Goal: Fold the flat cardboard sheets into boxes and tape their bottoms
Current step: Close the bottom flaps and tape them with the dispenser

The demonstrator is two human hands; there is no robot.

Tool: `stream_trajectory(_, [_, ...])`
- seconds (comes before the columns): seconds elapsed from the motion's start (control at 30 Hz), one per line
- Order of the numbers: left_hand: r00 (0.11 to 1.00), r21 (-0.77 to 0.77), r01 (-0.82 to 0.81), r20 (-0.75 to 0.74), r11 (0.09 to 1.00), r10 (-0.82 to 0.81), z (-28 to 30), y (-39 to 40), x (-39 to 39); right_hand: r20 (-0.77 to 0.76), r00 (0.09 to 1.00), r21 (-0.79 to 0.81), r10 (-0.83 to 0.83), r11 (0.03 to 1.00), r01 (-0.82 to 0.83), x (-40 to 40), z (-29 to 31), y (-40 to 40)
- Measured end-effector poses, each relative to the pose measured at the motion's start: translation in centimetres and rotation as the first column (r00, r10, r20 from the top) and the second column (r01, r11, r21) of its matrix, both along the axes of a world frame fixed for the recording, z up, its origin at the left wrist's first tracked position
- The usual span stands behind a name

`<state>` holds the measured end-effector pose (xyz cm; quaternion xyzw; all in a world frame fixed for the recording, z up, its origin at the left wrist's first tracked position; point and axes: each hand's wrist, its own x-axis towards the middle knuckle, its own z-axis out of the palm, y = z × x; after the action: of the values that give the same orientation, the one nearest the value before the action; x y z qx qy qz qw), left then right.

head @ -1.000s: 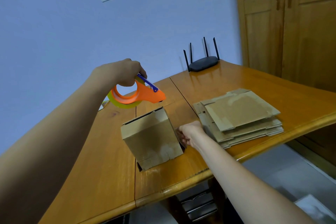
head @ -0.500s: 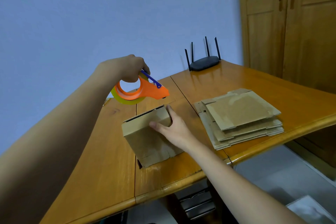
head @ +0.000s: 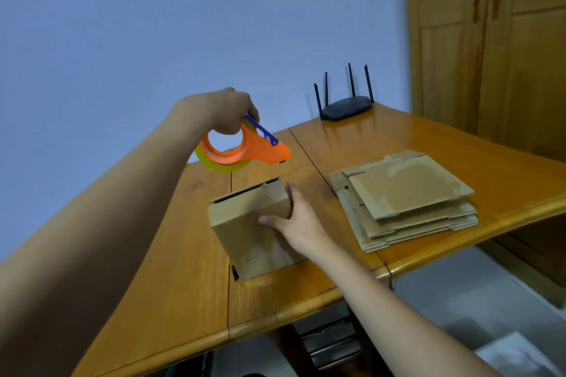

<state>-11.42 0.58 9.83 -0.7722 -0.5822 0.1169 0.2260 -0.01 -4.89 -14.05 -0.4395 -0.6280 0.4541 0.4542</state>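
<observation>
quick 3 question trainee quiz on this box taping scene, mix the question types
1. True or false: the left hand holds the orange tape dispenser above the folded cardboard box.
2. The right hand grips the box at: A) its right upper corner B) its left side C) underneath.
3. Fill in: the stack of flat cardboard sheets lies to the box's ____.

Key: 1 true; 2 A; 3 right.
</observation>
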Motion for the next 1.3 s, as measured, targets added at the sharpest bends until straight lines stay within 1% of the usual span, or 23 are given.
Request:
stream_trajectory(0.2, [1.0, 0.006, -0.004, -0.004, 1.0, 0.004, -0.2, 0.3, -0.1, -0.025, 1.0, 0.002, -0.009, 1.0, 0.009, -0.4, -0.3, 0.0])
stream_trajectory(0.43, [1.0, 0.007, -0.017, -0.003, 1.0, 0.017, -0.1, 0.2, -0.5, 0.108, 0.993, 0.035, -0.042, 0.999, 0.039, -0.2, 0.2, -0.1])
stream_trajectory(0.67, [1.0, 0.011, -0.021, 0.007, 1.0, 0.021, -0.4, 0.0, -0.4, 0.147, 0.988, 0.059, -0.052, 0.997, 0.043, 0.1, 0.3, 0.0])
stream_trajectory(0.93, [1.0, 0.016, -0.008, 0.017, 1.0, 0.007, -0.5, -0.1, -0.4, 0.185, 0.98, 0.029, -0.078, 0.997, 0.074, 0.3, 0.4, -0.3])
stream_trajectory(1.13, [1.0, 0.022, 0.002, 0.028, 1.0, -0.002, -0.7, -0.3, -0.5, 0.242, 0.969, -0.032, -0.04, 0.998, 0.049, 0.3, 0.9, -0.9])
stream_trajectory(1.3, [0.999, 0.019, -0.007, 0.034, 1.0, 0.006, -0.9, -0.2, -0.6, 0.284, 0.958, -0.041, -0.047, 0.997, 0.061, 0.2, 2.1, -2.0])
